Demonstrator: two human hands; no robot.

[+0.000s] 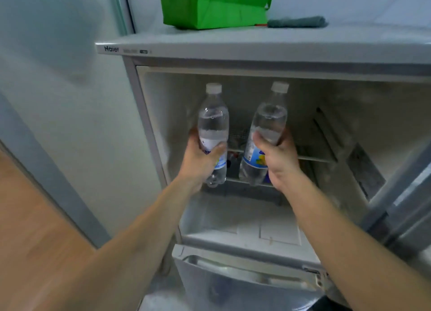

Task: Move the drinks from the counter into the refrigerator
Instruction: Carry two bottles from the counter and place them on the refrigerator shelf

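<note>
a clear water bottle (212, 126) is gripped upright by the left hand (200, 161) and a second, slightly tilted water bottle (265, 133) by the right hand (277, 159), both held inside the open refrigerator (233, 51) compartment above its wire shelf (314, 158).

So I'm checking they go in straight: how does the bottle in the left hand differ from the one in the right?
The left bottle stands nearly upright; the right bottle leans, its cap tipped rightward. The left hand wraps the left bottle over its label; the right hand grips the right bottle at its label's upper edge. Both are clear, white-capped, blue-labelled, and held before the open refrigerator.
</note>
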